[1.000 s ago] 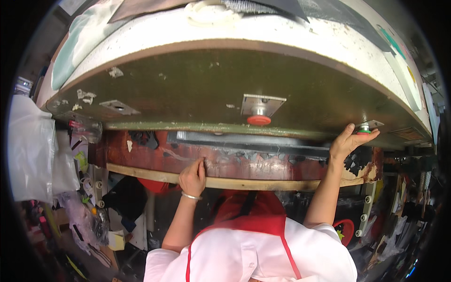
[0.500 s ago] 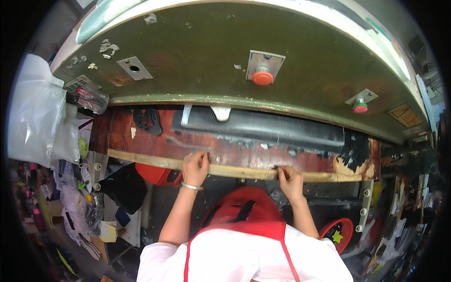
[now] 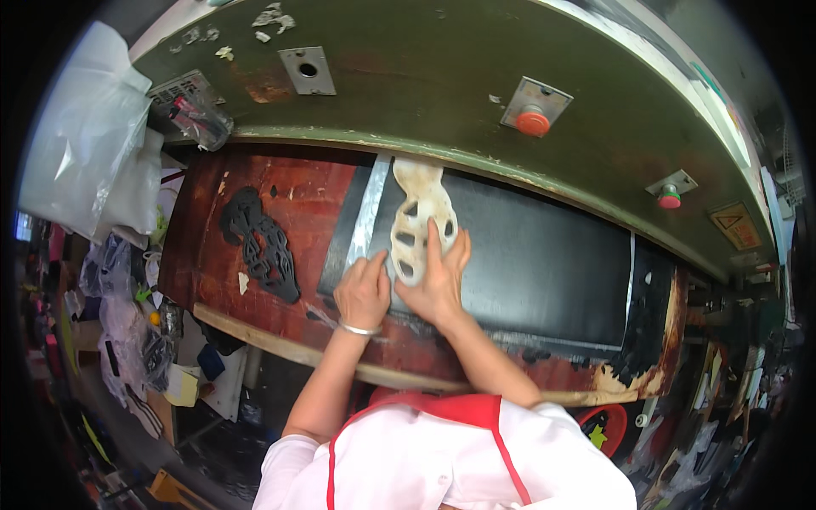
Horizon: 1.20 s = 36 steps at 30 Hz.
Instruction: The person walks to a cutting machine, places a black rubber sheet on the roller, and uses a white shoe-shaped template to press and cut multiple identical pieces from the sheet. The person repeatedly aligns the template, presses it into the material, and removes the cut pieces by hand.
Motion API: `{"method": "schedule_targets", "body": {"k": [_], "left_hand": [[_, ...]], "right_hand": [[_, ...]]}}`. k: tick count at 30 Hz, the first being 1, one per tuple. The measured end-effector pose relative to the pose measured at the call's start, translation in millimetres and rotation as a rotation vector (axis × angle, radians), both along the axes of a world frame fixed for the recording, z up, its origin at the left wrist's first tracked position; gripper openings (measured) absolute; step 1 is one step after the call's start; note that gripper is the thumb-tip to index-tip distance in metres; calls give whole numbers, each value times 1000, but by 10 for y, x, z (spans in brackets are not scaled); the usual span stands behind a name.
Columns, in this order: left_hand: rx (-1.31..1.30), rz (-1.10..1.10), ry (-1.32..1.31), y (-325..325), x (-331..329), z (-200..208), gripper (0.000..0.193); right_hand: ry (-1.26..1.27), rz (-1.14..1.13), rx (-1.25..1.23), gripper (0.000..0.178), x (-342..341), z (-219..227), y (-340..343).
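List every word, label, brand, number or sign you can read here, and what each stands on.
No wording is clear enough to quote.
Yellow label on the green panel, right side: triangular warning sign; lettering too small to read.
White label, panel's left side: dark marks, blurred, partly behind a clear container.
Pale cut-out shape at the right hand: no text seen.

it's the left fisheye on my head, upright, staring down and forward over my chest (image 3: 408, 455), closest at the lower edge! out past it, my left hand (image 3: 364, 293) and right hand (image 3: 435, 289), near, mid-view; then the bench (image 3: 319, 195), running aslant; the panel (image 3: 416, 76) fills the top, straight edges bowing out wide.
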<state>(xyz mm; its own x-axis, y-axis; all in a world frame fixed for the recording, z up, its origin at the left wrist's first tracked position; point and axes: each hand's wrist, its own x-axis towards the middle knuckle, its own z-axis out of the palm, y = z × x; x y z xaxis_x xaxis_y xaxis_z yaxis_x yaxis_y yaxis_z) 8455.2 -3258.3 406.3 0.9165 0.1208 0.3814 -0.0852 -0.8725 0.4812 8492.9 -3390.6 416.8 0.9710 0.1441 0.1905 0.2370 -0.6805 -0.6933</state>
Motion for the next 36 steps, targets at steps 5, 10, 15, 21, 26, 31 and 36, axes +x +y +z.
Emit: {"method": "schedule_targets", "body": {"k": [5,10,15,21,26,31,36], "left_hand": [[84,-8,21,9,-514,-104,29],[72,-34,96,-14,-702,-1,36],[-62,-129,98,-256,-642,66,40],[136,-193,4,-358,-689,-70,49],[112,-190,0,-345,-659,-136,45],[116,-169,-5,-369,-540,-155,39],[-18,-219,-39,-322,-260,-118,31]], "right_hand": [[81,-2,277,111,-399,99,-188],[536,67,1328,111,-496,254,-708],[565,91,1461,101,-529,242,-811],[403,95,1246,94,-547,314,-889],[117,-21,600,96,-835,192,-1013],[-48,-58,37,105,-810,-85,-943],[-58,3,-5,107,-522,-76,-1024]]}}
